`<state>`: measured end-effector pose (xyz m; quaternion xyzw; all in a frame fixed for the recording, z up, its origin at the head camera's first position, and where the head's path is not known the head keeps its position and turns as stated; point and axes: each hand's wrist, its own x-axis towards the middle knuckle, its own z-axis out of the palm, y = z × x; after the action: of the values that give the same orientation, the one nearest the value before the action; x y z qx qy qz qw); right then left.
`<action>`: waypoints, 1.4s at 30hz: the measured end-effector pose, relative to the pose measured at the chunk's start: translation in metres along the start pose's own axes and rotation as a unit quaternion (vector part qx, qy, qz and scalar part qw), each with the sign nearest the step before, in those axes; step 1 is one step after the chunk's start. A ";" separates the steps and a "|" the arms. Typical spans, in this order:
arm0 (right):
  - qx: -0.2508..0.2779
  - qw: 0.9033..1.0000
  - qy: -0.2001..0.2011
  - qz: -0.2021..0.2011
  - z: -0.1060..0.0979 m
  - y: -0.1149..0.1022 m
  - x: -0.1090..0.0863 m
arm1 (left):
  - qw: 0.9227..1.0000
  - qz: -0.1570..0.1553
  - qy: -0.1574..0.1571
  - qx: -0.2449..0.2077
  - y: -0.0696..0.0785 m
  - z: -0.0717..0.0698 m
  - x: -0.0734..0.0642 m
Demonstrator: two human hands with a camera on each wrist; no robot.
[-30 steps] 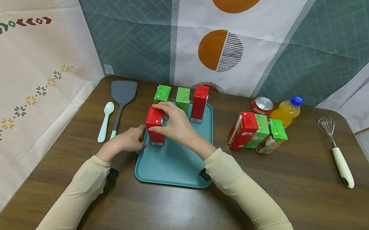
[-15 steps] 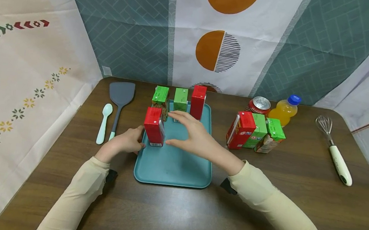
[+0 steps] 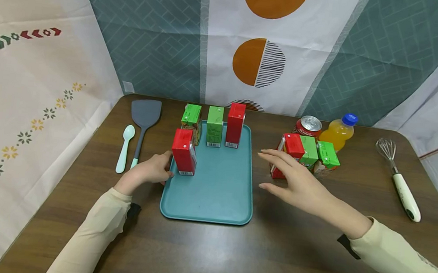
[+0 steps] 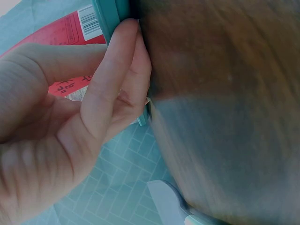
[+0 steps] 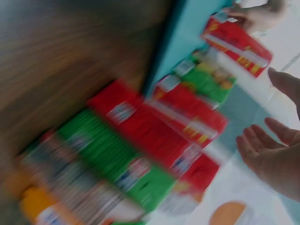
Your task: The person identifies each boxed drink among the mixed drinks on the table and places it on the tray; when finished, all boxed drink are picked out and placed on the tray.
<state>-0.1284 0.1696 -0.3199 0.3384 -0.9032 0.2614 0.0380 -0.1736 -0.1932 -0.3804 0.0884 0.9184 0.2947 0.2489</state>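
The wooden surface [image 3: 207, 258] carries a teal tray [image 3: 213, 197], left of centre. The left hand [image 3: 154, 168] pinches the tray's left rim. The right hand [image 3: 301, 186] (fingers spread, holding nothing) is above the surface, near three cartons [image 3: 309, 148] at right. Four cartons [image 3: 214, 126] stand upright on the tray: three in a far row, one red carton [image 3: 184, 153] nearer, at left.

Apparently seven cartons [image 3: 185, 153], one tray [image 3: 213, 197], can [image 3: 309, 125], bottle [image 3: 338, 133], whisk [image 3: 403, 194], spatula [image 3: 146, 114], spoon [image 3: 124, 151]
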 end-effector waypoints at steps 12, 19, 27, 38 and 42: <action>-0.045 0.985 0.151 -0.074 -0.027 0.080 -0.055 | 1.000 0.003 0.003 0.003 -0.001 0.002 0.002; -0.071 0.980 0.183 -0.003 -0.050 0.107 -0.070 | 1.000 -0.002 0.001 -0.001 0.001 0.002 0.001; -0.001 0.981 0.130 0.146 -0.050 0.133 -0.069 | 1.000 -0.003 -0.001 0.001 -0.001 0.001 0.001; 0.092 0.976 0.065 0.187 -0.034 0.147 -0.052 | 1.000 -0.010 -0.003 -0.001 -0.002 0.002 0.002; 0.130 0.973 0.073 0.174 -0.031 0.150 -0.052 | 1.000 -0.009 0.000 -0.002 -0.002 0.002 0.002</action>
<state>-0.1865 0.3109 -0.3729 0.1583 -0.9013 0.4030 0.0139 -0.1739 -0.1929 -0.3837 0.0796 0.9185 0.2945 0.2516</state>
